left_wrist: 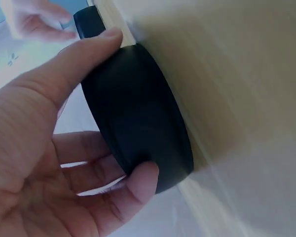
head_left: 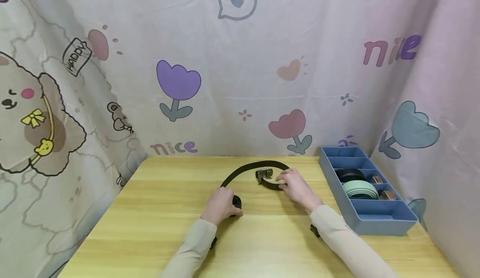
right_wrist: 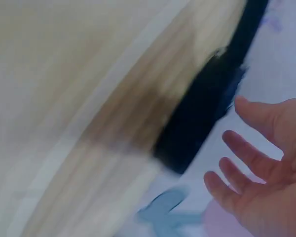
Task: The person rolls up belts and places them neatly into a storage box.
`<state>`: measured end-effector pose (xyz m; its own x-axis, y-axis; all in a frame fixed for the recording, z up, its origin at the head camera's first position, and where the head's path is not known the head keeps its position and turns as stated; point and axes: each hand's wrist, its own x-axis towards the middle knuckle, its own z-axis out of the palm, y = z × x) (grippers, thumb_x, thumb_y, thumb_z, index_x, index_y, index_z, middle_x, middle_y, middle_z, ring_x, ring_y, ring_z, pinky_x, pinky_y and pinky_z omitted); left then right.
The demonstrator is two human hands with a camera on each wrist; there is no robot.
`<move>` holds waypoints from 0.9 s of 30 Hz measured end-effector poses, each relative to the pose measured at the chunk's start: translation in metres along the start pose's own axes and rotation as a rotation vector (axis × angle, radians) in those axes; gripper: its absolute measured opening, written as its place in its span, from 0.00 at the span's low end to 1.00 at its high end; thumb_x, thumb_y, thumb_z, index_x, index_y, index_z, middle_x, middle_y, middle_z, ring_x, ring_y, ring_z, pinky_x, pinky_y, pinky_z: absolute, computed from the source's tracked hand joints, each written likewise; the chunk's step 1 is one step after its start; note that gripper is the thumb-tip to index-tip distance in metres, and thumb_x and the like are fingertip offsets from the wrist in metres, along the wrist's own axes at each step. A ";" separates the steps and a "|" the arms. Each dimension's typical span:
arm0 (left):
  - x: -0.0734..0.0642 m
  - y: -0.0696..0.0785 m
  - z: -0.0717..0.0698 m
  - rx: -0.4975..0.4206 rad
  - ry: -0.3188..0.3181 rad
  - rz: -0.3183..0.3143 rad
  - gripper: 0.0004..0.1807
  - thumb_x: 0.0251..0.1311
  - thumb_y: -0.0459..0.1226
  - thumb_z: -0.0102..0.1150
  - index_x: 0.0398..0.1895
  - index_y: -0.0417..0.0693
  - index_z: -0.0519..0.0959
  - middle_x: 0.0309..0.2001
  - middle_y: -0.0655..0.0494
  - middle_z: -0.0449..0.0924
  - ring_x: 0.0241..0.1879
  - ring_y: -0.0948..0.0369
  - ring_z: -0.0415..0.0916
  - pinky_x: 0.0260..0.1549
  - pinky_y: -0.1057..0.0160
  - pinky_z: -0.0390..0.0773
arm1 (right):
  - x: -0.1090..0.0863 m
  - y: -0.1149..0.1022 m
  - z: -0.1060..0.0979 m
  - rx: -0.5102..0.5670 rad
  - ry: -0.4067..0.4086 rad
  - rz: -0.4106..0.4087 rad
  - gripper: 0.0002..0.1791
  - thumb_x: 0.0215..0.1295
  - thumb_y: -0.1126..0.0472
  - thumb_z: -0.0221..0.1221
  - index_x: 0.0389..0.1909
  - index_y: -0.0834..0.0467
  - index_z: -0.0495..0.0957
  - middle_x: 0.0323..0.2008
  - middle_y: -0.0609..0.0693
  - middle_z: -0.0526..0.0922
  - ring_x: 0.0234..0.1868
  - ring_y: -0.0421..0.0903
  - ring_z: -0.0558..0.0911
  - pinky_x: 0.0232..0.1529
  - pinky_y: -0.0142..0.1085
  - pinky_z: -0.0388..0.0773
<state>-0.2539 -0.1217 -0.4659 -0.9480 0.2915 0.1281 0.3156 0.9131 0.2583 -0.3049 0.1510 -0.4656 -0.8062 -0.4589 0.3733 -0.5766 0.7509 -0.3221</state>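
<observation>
A black belt lies on edge on the wooden table, partly rolled up. My left hand (head_left: 220,205) holds its coil (head_left: 236,203), thumb on one side and fingertips on the other, as the left wrist view shows of the wound belt (left_wrist: 138,113). From there the loose strap (head_left: 258,164) arcs away and bends back behind my right hand (head_left: 298,188) to a metal buckle (head_left: 264,174). In the right wrist view my right hand (right_wrist: 271,168) has its fingers spread and loosely bent, thumb tip close beside the blurred dark buckle end (right_wrist: 197,118).
A blue-grey divided box (head_left: 339,205) stands on the right of the table (head_left: 157,228). Its compartments hold a rolled black belt (head_left: 351,174) and a rolled mint-green belt (head_left: 361,189), with buckles showing. A printed curtain (head_left: 232,82) hangs behind the table's far edge.
</observation>
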 end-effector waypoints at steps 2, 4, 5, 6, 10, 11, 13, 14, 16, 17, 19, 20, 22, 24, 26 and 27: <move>0.001 0.002 -0.001 0.014 0.000 -0.003 0.26 0.35 0.53 0.80 0.17 0.48 0.72 0.19 0.57 0.70 0.21 0.61 0.63 0.23 0.62 0.69 | 0.000 -0.021 0.001 0.043 -0.038 -0.062 0.14 0.58 0.69 0.65 0.46 0.61 0.84 0.47 0.55 0.85 0.52 0.55 0.79 0.58 0.49 0.74; 0.002 0.004 -0.001 0.032 0.002 -0.007 0.27 0.34 0.54 0.80 0.17 0.48 0.72 0.20 0.57 0.71 0.21 0.61 0.64 0.23 0.62 0.69 | -0.002 -0.042 0.004 0.099 -0.108 -0.157 0.16 0.60 0.69 0.63 0.50 0.60 0.82 0.47 0.55 0.85 0.49 0.50 0.81 0.55 0.44 0.77; 0.002 0.005 -0.001 0.043 0.006 -0.009 0.27 0.34 0.55 0.80 0.17 0.48 0.72 0.20 0.57 0.71 0.21 0.61 0.64 0.22 0.62 0.69 | -0.003 -0.051 0.007 0.120 -0.146 -0.206 0.17 0.60 0.70 0.62 0.52 0.60 0.81 0.45 0.54 0.85 0.45 0.48 0.82 0.52 0.41 0.78; 0.002 0.005 -0.001 0.050 0.014 -0.007 0.27 0.34 0.55 0.79 0.17 0.49 0.72 0.20 0.57 0.71 0.20 0.61 0.64 0.21 0.62 0.68 | -0.004 -0.060 0.009 0.139 -0.186 -0.246 0.18 0.61 0.71 0.61 0.53 0.60 0.81 0.44 0.54 0.85 0.43 0.45 0.82 0.49 0.37 0.79; 0.003 0.007 0.003 0.066 0.082 0.039 0.23 0.36 0.52 0.79 0.17 0.50 0.74 0.19 0.58 0.72 0.20 0.62 0.65 0.20 0.64 0.67 | -0.008 -0.080 0.025 0.111 -0.272 -0.315 0.22 0.63 0.72 0.58 0.58 0.59 0.78 0.38 0.51 0.83 0.37 0.39 0.78 0.44 0.30 0.77; 0.003 0.007 0.004 0.062 0.097 0.055 0.22 0.36 0.51 0.78 0.17 0.51 0.73 0.19 0.59 0.72 0.19 0.63 0.65 0.19 0.64 0.67 | -0.009 -0.083 0.028 0.095 -0.287 -0.314 0.23 0.63 0.72 0.58 0.60 0.59 0.77 0.37 0.51 0.83 0.37 0.38 0.78 0.44 0.29 0.77; 0.002 0.007 0.006 0.071 0.131 0.093 0.20 0.37 0.48 0.78 0.16 0.52 0.73 0.18 0.60 0.73 0.19 0.63 0.65 0.20 0.64 0.67 | -0.008 -0.087 0.035 0.063 -0.297 -0.305 0.23 0.65 0.69 0.58 0.61 0.57 0.76 0.37 0.48 0.81 0.36 0.36 0.77 0.44 0.28 0.76; 0.002 0.007 0.007 0.081 0.139 0.106 0.19 0.38 0.47 0.77 0.15 0.52 0.73 0.17 0.60 0.72 0.18 0.63 0.65 0.19 0.63 0.67 | -0.007 -0.089 0.038 0.053 -0.292 -0.303 0.22 0.65 0.69 0.57 0.60 0.57 0.76 0.36 0.48 0.81 0.36 0.36 0.77 0.43 0.29 0.76; 0.002 0.006 0.006 0.092 0.140 0.122 0.19 0.38 0.46 0.77 0.15 0.52 0.72 0.16 0.60 0.72 0.18 0.62 0.66 0.19 0.62 0.69 | -0.005 -0.091 0.043 0.033 -0.279 -0.313 0.19 0.66 0.68 0.57 0.56 0.55 0.79 0.34 0.45 0.79 0.33 0.34 0.74 0.39 0.27 0.75; 0.001 0.006 0.006 0.096 0.132 0.131 0.19 0.38 0.45 0.77 0.15 0.52 0.72 0.17 0.59 0.73 0.19 0.62 0.67 0.19 0.62 0.69 | -0.003 -0.093 0.045 0.027 -0.270 -0.321 0.16 0.65 0.67 0.58 0.53 0.54 0.80 0.33 0.45 0.79 0.32 0.34 0.73 0.38 0.27 0.74; 0.002 0.005 0.005 0.090 0.092 0.147 0.17 0.38 0.45 0.77 0.16 0.52 0.74 0.18 0.59 0.74 0.20 0.62 0.68 0.21 0.62 0.71 | -0.001 -0.096 0.047 0.006 -0.249 -0.327 0.12 0.65 0.66 0.60 0.47 0.52 0.82 0.31 0.43 0.78 0.31 0.33 0.72 0.35 0.26 0.73; 0.002 0.005 0.003 0.073 0.060 0.154 0.17 0.39 0.45 0.77 0.17 0.52 0.75 0.18 0.59 0.74 0.20 0.62 0.69 0.22 0.62 0.72 | -0.001 -0.097 0.048 -0.003 -0.245 -0.329 0.10 0.63 0.66 0.61 0.44 0.51 0.82 0.30 0.43 0.78 0.30 0.33 0.72 0.34 0.25 0.72; 0.003 0.004 0.000 0.035 -0.002 0.177 0.17 0.38 0.43 0.78 0.20 0.51 0.76 0.20 0.60 0.75 0.22 0.63 0.69 0.24 0.63 0.72 | 0.000 -0.098 0.049 -0.020 -0.246 -0.325 0.08 0.63 0.63 0.63 0.41 0.50 0.82 0.29 0.43 0.78 0.29 0.33 0.71 0.31 0.25 0.71; 0.004 0.003 -0.003 -0.013 -0.067 0.211 0.17 0.37 0.42 0.80 0.24 0.52 0.77 0.23 0.61 0.77 0.24 0.64 0.70 0.26 0.65 0.73 | 0.000 -0.098 0.049 -0.033 -0.247 -0.312 0.07 0.61 0.61 0.65 0.40 0.50 0.82 0.29 0.43 0.79 0.29 0.33 0.72 0.31 0.24 0.71; 0.005 0.001 -0.006 -0.046 -0.113 0.266 0.19 0.36 0.38 0.80 0.32 0.52 0.79 0.27 0.61 0.79 0.28 0.65 0.73 0.32 0.65 0.75 | 0.000 -0.097 0.050 -0.038 -0.243 -0.303 0.08 0.59 0.59 0.67 0.39 0.50 0.83 0.31 0.43 0.82 0.31 0.33 0.76 0.34 0.26 0.74; 0.005 -0.001 -0.007 -0.054 -0.129 0.293 0.21 0.35 0.35 0.79 0.36 0.53 0.80 0.30 0.61 0.80 0.31 0.64 0.74 0.35 0.64 0.76 | 0.000 -0.096 0.050 -0.038 -0.239 -0.298 0.08 0.59 0.58 0.68 0.40 0.51 0.84 0.33 0.44 0.83 0.33 0.34 0.78 0.37 0.26 0.76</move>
<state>-0.2585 -0.1228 -0.4590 -0.8126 0.5769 0.0829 0.5747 0.7693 0.2791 -0.2560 0.0554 -0.4780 -0.6150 -0.7540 0.2309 -0.7885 0.5832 -0.1956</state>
